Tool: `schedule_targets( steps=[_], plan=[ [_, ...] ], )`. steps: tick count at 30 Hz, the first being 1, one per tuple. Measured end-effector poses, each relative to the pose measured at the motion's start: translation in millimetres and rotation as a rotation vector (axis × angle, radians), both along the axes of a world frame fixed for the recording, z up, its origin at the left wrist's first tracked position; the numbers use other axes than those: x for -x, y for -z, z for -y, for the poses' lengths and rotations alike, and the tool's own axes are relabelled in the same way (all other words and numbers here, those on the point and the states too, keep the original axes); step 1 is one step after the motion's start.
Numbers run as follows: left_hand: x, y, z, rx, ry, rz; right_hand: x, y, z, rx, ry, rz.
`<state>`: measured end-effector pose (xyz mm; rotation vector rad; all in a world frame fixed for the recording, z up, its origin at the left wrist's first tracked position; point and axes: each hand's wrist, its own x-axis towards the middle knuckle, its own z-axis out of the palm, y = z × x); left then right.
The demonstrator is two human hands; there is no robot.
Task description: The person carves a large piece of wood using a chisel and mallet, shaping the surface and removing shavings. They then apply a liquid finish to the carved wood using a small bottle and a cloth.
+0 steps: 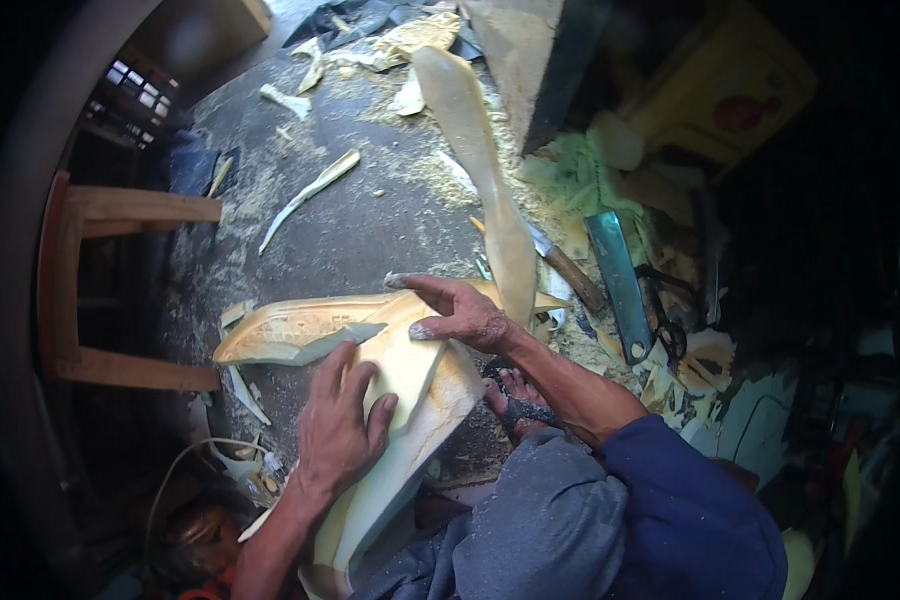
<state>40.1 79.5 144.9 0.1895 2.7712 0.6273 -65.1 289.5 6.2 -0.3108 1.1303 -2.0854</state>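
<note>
My left hand [342,430] grips a pale cream foam piece [410,385] resting across my lap, its fingers bent over the upper surface. My right hand [462,322] holds the same piece near its top, thumb pressed on the face and index finger stretched out. A longer, tan contoured piece [270,330] lies crosswise just beyond, partly hidden by the foam and my hands. A tall, narrow translucent beige form [475,150] extends away from me behind my right hand. Beside it lie a wooden-handled knife [572,275] and a broad steel blade [618,280].
A wooden stool-like frame [130,205] stands at left. Foam offcuts [305,195] and dust cover the dark floor [270,120]. Dark scissors [670,340] lie at right, near a yellow container [710,95]. A cord [185,455] runs at lower left. My bare foot [515,390] shows below my right hand.
</note>
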Motion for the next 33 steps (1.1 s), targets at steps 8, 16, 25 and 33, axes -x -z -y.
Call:
schedule_targets(
  steps=[8, 16, 25, 33],
  plan=[
    [18, 10, 0, 0.153, 0.203, 0.180, -7, 0, -3, -0.325, 0.066, -0.258],
    [47, 23, -15, 0.226, 0.114, 0.395, -94, 46, -239, -1.727, 0.725, -0.504],
    [52, 29, -23, 0.231, 0.124, 0.410, -179, 101, -359, -1.893, 0.549, -0.393],
    [37, 43, -20, 0.358, 0.249, 0.128, -168, 94, -356, -2.156, 0.518, -0.646]
  ],
)
